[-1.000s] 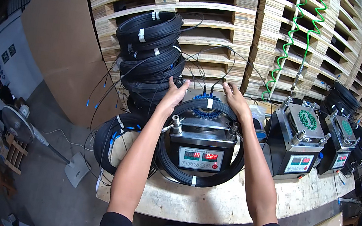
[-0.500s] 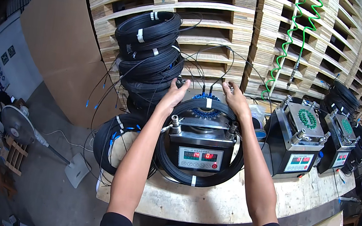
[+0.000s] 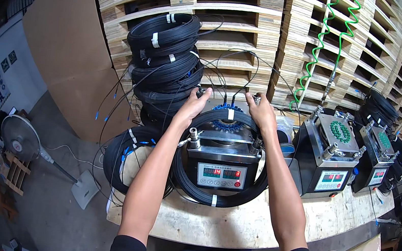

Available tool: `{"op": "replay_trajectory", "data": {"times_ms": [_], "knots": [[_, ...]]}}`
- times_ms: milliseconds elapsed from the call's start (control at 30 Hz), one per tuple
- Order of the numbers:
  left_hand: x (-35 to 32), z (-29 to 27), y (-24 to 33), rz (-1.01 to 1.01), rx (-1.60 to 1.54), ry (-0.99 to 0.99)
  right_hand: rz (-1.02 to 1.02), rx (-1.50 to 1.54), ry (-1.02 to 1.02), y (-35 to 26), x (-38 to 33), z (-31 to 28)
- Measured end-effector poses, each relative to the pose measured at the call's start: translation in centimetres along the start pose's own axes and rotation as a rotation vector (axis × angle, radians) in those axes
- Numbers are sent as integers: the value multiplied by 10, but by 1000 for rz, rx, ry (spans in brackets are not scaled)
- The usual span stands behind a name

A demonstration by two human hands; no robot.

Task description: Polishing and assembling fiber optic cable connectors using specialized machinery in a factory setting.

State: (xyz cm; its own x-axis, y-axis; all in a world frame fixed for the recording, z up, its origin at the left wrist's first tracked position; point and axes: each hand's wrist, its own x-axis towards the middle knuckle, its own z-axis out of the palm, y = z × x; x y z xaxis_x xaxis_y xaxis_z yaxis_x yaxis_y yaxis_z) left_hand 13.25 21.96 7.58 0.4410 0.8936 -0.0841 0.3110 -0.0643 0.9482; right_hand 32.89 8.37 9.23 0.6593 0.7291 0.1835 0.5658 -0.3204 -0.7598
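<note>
A bench-top polishing machine [image 3: 223, 149] with a lit panel stands in front of me, a ring of blue connectors [image 3: 227, 125] on its round top. A coil of black cable [image 3: 214, 200] loops around the machine, held by white ties. Two thin black leads rise from the ring's far side. My left hand [image 3: 193, 107] curls its fingers around a metal clamp knob at the machine's far left corner. At the far right corner, my right hand [image 3: 263, 113] grips the matching knob. Both knobs are mostly covered by my fingers. Two metal knobs [image 3: 193, 135] show at the near corners.
Stacked coils of black cable [image 3: 159, 76] stand at the left, with another coil [image 3: 127, 159] lying below them. Two similar machines [image 3: 333, 154] are on the right of the wooden table [image 3: 227, 229]. Wooden pallets [image 3: 237, 12] rise behind; green spiral hoses [image 3: 319, 44] hang there.
My right hand has closed a little more at the far right knob. My left hand has hardly moved. The red digits on the panel have changed.
</note>
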Motion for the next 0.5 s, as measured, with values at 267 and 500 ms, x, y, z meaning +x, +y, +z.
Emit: {"op": "replay_trajectory", "data": {"times_ms": [267,500], "knots": [[5,1,-7,15,-51,52,-150,116,23,16,14,10],[5,1,-7,51,-34,71,-209,150,100,20,14,11]]}}
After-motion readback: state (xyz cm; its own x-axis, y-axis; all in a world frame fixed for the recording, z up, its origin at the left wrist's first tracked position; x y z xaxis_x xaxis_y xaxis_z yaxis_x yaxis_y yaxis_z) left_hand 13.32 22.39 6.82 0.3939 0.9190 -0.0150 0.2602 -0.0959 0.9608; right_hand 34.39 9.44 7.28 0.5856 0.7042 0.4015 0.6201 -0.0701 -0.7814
